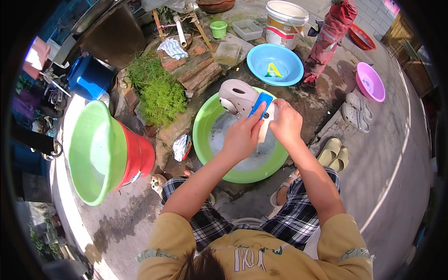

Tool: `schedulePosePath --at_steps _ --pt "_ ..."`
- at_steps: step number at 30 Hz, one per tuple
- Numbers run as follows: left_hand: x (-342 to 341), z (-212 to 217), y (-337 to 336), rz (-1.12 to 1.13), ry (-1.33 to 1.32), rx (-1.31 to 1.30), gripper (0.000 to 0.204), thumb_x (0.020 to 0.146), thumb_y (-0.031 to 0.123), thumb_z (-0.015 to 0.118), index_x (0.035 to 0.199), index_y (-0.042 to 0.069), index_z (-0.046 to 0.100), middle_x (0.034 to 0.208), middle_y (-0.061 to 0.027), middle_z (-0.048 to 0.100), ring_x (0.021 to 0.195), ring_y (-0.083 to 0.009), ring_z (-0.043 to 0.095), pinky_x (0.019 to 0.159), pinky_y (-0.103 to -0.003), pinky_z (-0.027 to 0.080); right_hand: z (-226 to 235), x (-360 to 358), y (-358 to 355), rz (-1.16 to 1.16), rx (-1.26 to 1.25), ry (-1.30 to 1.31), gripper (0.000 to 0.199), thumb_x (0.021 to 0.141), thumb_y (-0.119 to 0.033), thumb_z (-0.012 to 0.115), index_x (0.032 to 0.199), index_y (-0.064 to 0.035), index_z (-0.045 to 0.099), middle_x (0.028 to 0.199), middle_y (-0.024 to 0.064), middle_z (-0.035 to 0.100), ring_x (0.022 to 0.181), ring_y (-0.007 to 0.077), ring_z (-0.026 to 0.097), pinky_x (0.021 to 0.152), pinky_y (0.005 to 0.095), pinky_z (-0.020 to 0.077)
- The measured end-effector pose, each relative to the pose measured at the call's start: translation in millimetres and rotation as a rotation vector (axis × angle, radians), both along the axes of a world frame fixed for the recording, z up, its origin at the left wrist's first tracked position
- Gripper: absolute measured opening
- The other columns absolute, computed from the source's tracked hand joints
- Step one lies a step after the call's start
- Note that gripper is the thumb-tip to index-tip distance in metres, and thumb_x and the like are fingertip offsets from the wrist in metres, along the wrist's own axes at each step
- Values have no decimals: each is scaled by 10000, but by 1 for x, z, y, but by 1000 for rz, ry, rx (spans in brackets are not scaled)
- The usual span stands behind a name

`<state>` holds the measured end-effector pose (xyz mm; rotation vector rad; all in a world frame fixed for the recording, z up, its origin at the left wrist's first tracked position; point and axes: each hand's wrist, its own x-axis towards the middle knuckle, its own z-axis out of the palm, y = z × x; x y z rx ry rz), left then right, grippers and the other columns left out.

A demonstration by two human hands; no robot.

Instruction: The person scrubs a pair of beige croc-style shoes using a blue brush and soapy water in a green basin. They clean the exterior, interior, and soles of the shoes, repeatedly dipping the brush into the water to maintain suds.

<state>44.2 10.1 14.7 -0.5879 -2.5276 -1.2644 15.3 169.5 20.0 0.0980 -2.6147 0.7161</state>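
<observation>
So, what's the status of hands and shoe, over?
Left hand on blue oblong brush, right hand on pale perforated clog. Clog over round green sudsy basin. Brush partly hiding clog.

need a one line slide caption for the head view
Left hand and right hand together hold a clog and blue tool over a sudsy green basin.

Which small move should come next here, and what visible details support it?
Probably a short rub of the blue tool, seemingly a brush, along the clog: the left hand holds the tool at the clog, the right hand grips the clog, and soapy water lies in the green basin below.
</observation>
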Motion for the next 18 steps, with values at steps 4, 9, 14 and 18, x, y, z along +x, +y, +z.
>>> schedulePosePath --at_steps 4,9,14,18 --pt "-43 18 -44 366 -31 96 445 968 157 542 1411 174 510 719 -181 606 657 -337 608 608 -436 456 7 3 -7 10 -42 9 350 687 -83 699 1032 -69 641 939 146 691 860 348 672 740 416 524" --pt "-19 5 -22 134 56 121 479 958 177 565 1431 197 489 735 -158 617 646 -330 603 594 -419 460 2 0 -4 22 -50 99 345 688 -87 705 1026 -66 640 949 132 690 872 342 668 744 403 523" --pt "-24 25 -29 250 20 -26 449 965 158 565 1411 188 517 764 -142 638 645 -222 592 629 -355 468 5 -1 -3 71 -53 217 371 673 -58 707 1039 -65 643 949 130 690 874 334 671 748 401 525" --pt "-46 21 -54 400 -16 91 471 946 173 582 1410 216 514 732 -134 624 630 -336 607 576 -434 464 0 0 -2 92 -23 270 375 678 -47 702 1048 -56 642 945 137 689 878 340 668 745 406 524"
